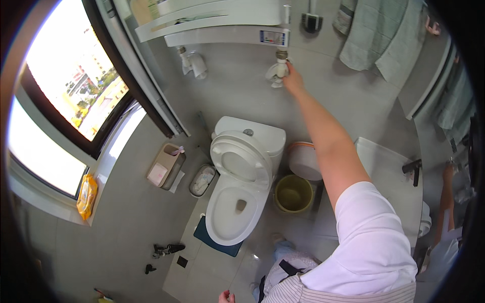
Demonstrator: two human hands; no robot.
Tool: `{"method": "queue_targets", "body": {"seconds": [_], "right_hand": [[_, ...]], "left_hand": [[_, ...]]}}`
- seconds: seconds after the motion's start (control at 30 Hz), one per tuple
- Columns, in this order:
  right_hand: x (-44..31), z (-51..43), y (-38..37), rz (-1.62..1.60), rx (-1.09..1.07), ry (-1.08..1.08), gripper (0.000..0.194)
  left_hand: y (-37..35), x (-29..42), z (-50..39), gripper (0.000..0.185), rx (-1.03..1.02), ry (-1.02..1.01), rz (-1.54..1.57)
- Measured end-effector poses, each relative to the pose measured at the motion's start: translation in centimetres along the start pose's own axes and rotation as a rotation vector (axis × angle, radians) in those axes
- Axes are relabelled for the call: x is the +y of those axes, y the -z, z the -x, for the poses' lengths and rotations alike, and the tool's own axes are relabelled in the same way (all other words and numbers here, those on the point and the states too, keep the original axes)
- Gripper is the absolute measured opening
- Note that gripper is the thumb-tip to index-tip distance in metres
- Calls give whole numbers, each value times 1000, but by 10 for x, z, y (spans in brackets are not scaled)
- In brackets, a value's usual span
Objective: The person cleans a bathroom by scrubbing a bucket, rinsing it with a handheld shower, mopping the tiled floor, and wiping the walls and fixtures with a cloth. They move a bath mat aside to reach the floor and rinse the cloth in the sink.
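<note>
My right hand [293, 80] reaches far up to the wall behind the toilet. Its fingers close around a white pipe fitting [281, 68] with a brass-coloured collar, below a long white wall unit [227, 38]. Part of the fitting and some fingertips are hidden. A similar white fitting [193, 64] sits farther left under the same unit. At the bottom edge only the fingers of my left hand [226, 297] show, curled, with the rest cut off. Between the hands stands a white toilet [237, 212], its lid and seat raised.
A yellowish bucket [294, 194] and a pale basin [304, 163] stand right of the toilet; a small waste bin [204, 180] stands left. A tissue holder [166, 166] is on the left wall. Yellow wipes [87, 197] lie on the windowsill. Towels [373, 34] hang upper right.
</note>
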State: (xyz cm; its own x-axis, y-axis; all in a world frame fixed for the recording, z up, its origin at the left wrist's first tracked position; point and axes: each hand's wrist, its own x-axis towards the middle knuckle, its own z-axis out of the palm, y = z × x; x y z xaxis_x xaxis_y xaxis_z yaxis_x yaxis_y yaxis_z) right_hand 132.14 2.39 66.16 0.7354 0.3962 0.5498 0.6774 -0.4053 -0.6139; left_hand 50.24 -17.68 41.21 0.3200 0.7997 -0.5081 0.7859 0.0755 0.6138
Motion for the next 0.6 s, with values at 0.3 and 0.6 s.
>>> {"method": "queue_targets", "body": {"seconds": [0.3,0.6], "right_hand": [[-43,57,7,84,328,-68,47],[-144,3,-213,-149,-305,344,39]], "left_hand": [[10,-49,44,31,106,136,60],[-37,-44,78,38,44,417,289]]}}
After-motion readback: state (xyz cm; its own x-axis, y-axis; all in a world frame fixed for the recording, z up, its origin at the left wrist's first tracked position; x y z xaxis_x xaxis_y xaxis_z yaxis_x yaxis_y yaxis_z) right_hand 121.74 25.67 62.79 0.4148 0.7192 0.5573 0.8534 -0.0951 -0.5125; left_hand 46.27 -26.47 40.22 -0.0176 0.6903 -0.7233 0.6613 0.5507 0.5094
